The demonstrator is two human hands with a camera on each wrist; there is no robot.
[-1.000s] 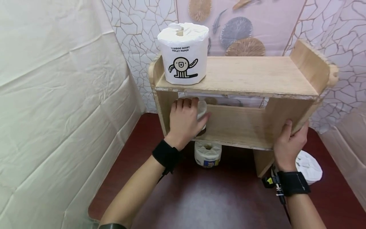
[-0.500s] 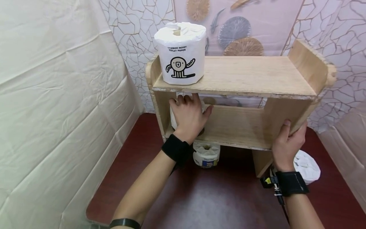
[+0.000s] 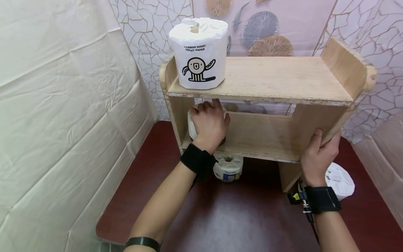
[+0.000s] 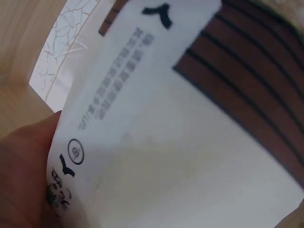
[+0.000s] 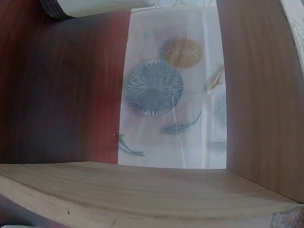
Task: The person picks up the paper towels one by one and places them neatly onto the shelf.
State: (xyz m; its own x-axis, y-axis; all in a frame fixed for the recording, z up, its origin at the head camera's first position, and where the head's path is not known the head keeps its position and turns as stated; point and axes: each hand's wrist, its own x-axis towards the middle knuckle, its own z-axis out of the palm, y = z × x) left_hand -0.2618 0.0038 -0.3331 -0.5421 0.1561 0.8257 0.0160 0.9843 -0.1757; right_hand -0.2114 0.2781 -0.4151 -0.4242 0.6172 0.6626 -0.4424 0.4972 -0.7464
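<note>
My left hand [image 3: 209, 122] grips a white paper-wrapped toilet roll [image 3: 192, 127] from above, inside the left end of the shelf unit's middle level. Its thumb lies toward the right side of the roll. In the left wrist view the roll's wrapper [image 4: 156, 142] fills most of the picture, with brown stripes and small print, and part of the hand shows against its left edge. My right hand [image 3: 319, 159] holds the right side panel of the wooden shelf unit [image 3: 283, 77], thumb inside and fingers mostly hidden behind. The right wrist view shows no hand.
Another toilet roll [image 3: 201, 52] with a cartoon figure stands at the top board's left end. A smaller roll [image 3: 228, 169] sits below the unit, and one more [image 3: 340, 180] stands beside its right side, partly hidden by my right wrist. Everything stands on a dark red table [image 3: 151, 175].
My left hand has shifted right over the roll, uncovering the roll's left side, and the thumb has drawn in. My right hand keeps its hold on the side panel.
</note>
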